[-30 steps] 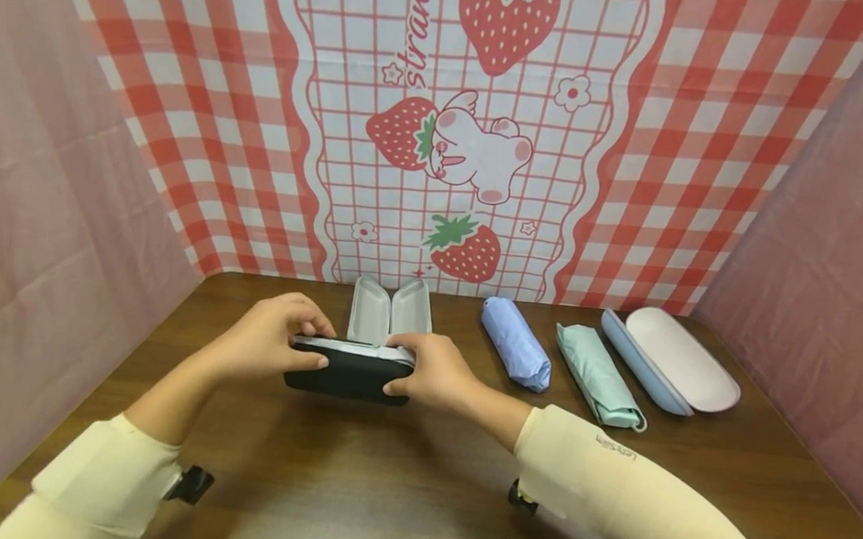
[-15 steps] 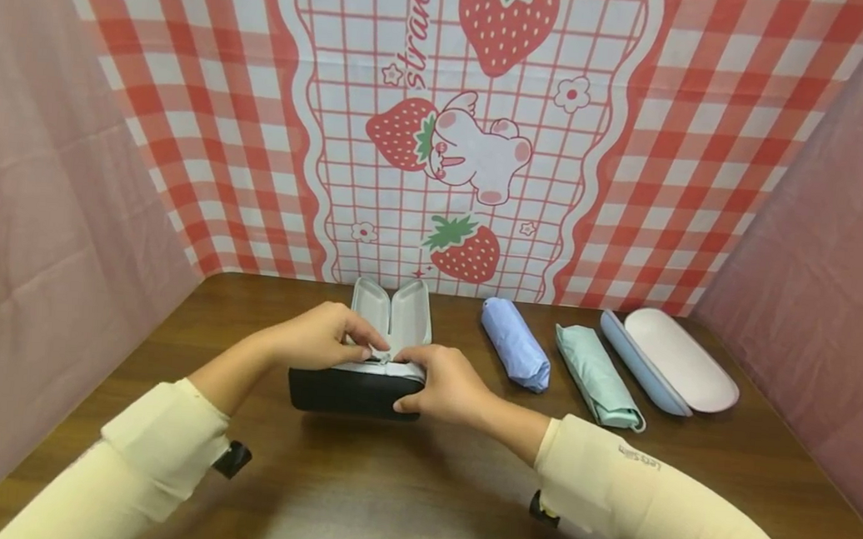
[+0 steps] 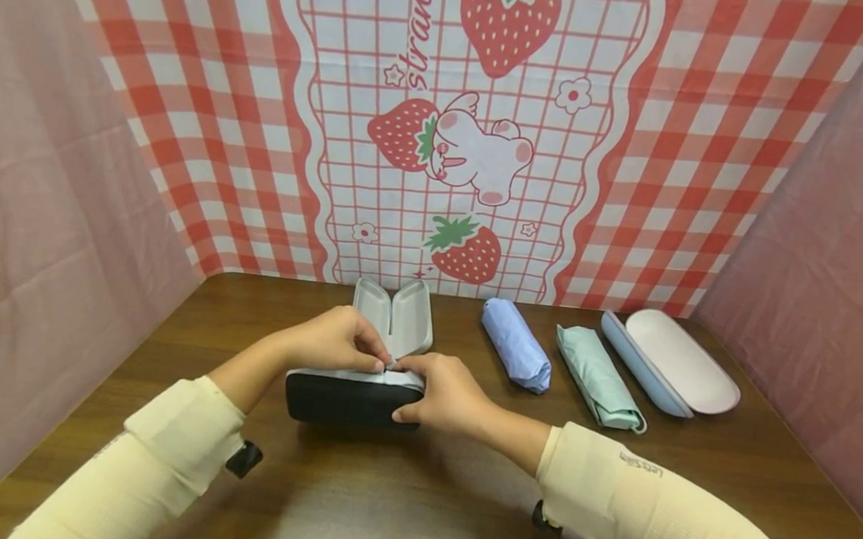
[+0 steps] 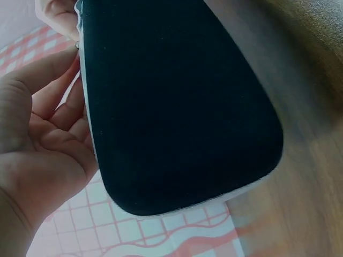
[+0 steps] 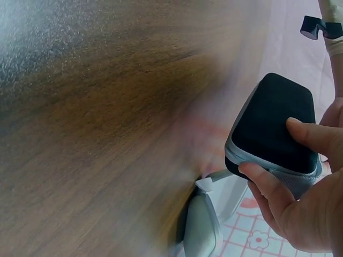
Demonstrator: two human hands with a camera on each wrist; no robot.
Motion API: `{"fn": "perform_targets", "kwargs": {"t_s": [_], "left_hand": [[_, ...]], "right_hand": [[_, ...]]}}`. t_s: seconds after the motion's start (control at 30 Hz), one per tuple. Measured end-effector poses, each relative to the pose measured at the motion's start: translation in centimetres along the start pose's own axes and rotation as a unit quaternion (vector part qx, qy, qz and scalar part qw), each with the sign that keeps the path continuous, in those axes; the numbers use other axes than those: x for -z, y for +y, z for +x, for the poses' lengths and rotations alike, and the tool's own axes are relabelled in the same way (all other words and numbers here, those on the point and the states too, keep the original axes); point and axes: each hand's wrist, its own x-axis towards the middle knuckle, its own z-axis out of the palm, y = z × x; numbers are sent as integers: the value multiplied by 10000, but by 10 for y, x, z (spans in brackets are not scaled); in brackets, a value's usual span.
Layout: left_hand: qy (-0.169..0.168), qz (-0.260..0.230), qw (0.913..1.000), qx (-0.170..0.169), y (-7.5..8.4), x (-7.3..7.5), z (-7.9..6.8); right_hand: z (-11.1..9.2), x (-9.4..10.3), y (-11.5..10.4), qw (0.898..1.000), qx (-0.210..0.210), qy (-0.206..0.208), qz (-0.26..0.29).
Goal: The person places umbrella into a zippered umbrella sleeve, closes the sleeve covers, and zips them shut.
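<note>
A black zip case (image 3: 350,402) with a light grey zip band along its top edge is held on its long side, close over the table. My right hand (image 3: 449,394) grips its right end, thumb on the black face and fingers on the far side, as the right wrist view also shows. At the middle of the top edge, the thumb and fingertips of my left hand (image 3: 336,342) pinch at the zip pull (image 4: 78,46). The pull is mostly covered by those fingertips. In the left wrist view the case's black face (image 4: 171,112) fills the middle.
Behind the case an opened grey case (image 3: 415,317) stands on the wooden table (image 3: 415,502). To the right lie a folded blue umbrella (image 3: 516,344), a folded mint umbrella (image 3: 598,377) and an opened blue glasses case (image 3: 684,361) with a pale lining. Checked cloth (image 3: 209,120) hangs behind.
My left hand has moved from the case's left end rightward to the zip pull. The case has come slightly lower and nearer, with my right hand still gripping its right end.
</note>
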Motion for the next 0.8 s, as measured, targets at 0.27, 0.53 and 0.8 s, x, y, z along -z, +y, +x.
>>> {"fn": "perform_targets", "kwargs": {"t_s": [0.27, 0.53, 0.8], "left_hand": [[215, -226, 9994, -117, -6, -2, -2], [382, -113, 9991, -148, -6, -3, -5], [513, 241, 9982, -207, -4, -4, -10]], "right_hand": [[-2, -1, 1, 10000, -51, 73, 35], [-2, -1, 3, 9999, -141, 81, -18], [0, 2, 2, 9998, -136, 61, -115]]}}
